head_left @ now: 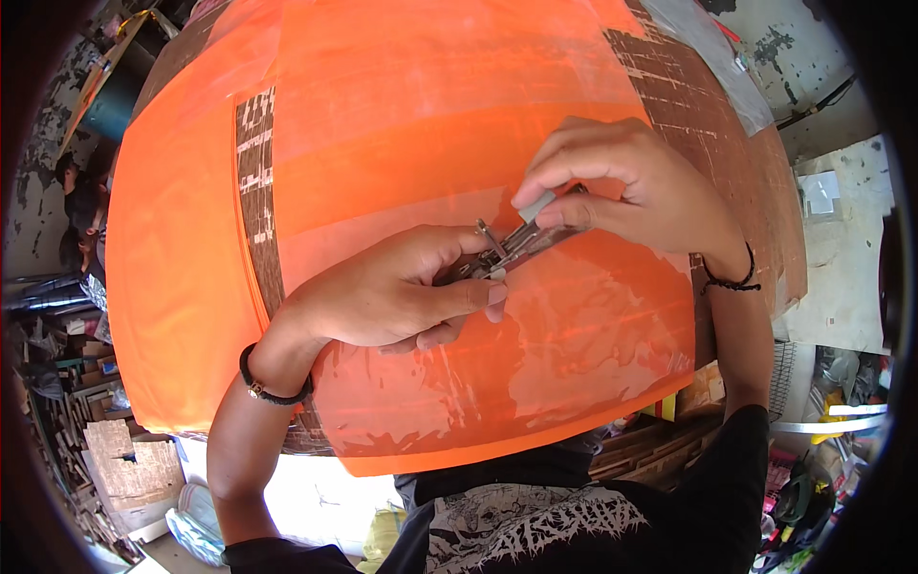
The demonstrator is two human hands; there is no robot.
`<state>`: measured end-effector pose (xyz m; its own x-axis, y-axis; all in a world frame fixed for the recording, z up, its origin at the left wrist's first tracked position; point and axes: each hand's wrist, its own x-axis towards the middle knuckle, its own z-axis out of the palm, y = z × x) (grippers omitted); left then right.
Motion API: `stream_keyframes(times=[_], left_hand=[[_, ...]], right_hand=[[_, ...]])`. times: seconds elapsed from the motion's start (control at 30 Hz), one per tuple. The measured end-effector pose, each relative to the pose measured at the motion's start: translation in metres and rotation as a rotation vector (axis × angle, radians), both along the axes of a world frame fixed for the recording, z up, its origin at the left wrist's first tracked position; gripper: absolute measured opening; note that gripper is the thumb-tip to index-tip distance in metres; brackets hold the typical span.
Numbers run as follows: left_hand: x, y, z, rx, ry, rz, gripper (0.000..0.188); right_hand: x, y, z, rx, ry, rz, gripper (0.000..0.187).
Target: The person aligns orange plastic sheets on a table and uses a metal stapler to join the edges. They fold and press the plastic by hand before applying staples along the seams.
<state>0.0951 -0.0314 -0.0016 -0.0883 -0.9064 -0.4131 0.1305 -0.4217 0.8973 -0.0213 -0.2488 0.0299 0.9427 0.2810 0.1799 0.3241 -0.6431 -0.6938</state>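
Note:
My left hand [402,292] is wrapped round a slim metal tool that looks like a stapler [502,253], above the middle of the orange sheet. A long narrow channel of the tool points up and to the right, and a small pin sticks up beside it. My right hand [612,177] is closed at the far end of the tool. Its thumb and fingers pinch a small flat grey piece [535,207], which may be a strip of staples. Below both hands, the orange sheet [612,316] lies on the table, wet-looking and blotched towards its near edge.
More orange material [177,277] covers the left of the table. Worn brown tabletop [688,105] shows at the far right, beside a clear plastic sheet [712,53]. Wood scraps [134,464] are piled on the left. Another person [88,215] is at the far left.

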Motion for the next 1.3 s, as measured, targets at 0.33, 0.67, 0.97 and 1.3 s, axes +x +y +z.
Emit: stream_keyframes(times=[0.33, 0.67, 0.97, 1.3], left_hand=[[-0.004, -0.002, 0.003, -0.057, -0.058, -0.001, 0.018], [-0.005, -0.001, 0.003, -0.041, -0.149, -0.043, 0.017], [-0.003, 0.000, 0.002, -0.064, -0.169, -0.069, 0.019], [-0.003, -0.001, 0.002, -0.072, -0.171, -0.074, 0.031]], right_hand=[[-0.003, 0.008, 0.000, -0.061, 0.031, 0.020, 0.017], [-0.006, 0.011, 0.000, -0.060, 0.076, 0.035, 0.018], [-0.005, 0.013, 0.001, -0.129, -0.005, -0.009, 0.018], [-0.001, 0.005, -0.002, -0.173, -0.144, 0.134, 0.015]])
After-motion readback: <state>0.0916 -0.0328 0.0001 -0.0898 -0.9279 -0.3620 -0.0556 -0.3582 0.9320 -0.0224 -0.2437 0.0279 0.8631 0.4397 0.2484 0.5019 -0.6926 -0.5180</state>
